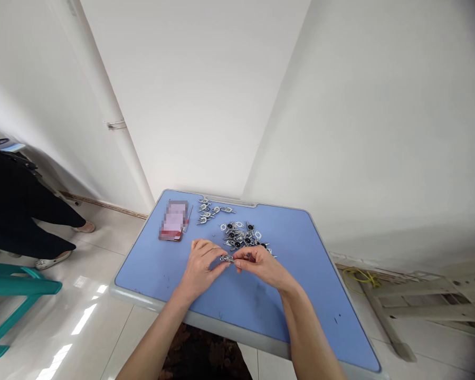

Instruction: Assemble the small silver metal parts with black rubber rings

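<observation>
On my remote feed, forked metal parts (204,219) gleam beside a jumbled pile of black-centred metal pieces (231,235) on a smooth blue tabletop (150,269); nearer the camera, the left hand (200,265) and right hand (264,265) pinch a small silvery part (226,258) between them, thumbs and fingertips nearly closed around it

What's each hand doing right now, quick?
Left hand: closed, holding a small metal part.
Right hand: closed, pinching the same small metal part.
</observation>
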Demonstrator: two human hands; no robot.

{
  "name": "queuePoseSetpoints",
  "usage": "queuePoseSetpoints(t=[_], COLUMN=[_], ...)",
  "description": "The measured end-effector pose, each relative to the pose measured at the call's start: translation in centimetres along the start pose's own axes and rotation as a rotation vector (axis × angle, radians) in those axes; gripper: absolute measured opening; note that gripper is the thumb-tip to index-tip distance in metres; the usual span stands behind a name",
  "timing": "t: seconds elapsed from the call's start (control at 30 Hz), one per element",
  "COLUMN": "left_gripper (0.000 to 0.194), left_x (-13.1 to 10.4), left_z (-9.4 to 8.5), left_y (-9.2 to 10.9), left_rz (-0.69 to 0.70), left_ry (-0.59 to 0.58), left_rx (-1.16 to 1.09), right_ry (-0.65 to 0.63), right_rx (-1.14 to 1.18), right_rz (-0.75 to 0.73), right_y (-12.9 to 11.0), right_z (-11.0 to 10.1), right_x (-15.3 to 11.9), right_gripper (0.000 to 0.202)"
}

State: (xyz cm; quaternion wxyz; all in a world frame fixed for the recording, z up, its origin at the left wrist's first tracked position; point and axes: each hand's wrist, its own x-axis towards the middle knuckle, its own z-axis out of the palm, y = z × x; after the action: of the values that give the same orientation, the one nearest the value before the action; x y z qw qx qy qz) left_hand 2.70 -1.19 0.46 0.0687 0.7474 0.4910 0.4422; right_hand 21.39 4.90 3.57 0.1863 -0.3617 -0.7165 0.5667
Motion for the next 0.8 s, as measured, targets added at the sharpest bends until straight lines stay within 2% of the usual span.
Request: queuePoseSetpoints(t=[0.47,0.63,0.8], left_gripper=[0.011,0.01,0.011], left_x=[-0.18,0.06,0.27], left_z=[-0.05,-0.07,-0.21], left_y=[0.08,0.17,-0.14], left_rz=[-0.013,-0.097,-0.24], left_ry=[0.01,-0.008,-0.034], left_rx=[0.018,-0.014,-0.106], right_ry=[0.031,0.048,0.091], right_rx=[-0.063,-0.055,-0.029], right_rz=[0.005,0.034,0.02], right_y=[-0.16,-0.45,-0.29], right_z=[0.25,0.56,0.91], right_x=[-0.25,-0.17,0.11], right_gripper=[0.017,0.018,0.021])
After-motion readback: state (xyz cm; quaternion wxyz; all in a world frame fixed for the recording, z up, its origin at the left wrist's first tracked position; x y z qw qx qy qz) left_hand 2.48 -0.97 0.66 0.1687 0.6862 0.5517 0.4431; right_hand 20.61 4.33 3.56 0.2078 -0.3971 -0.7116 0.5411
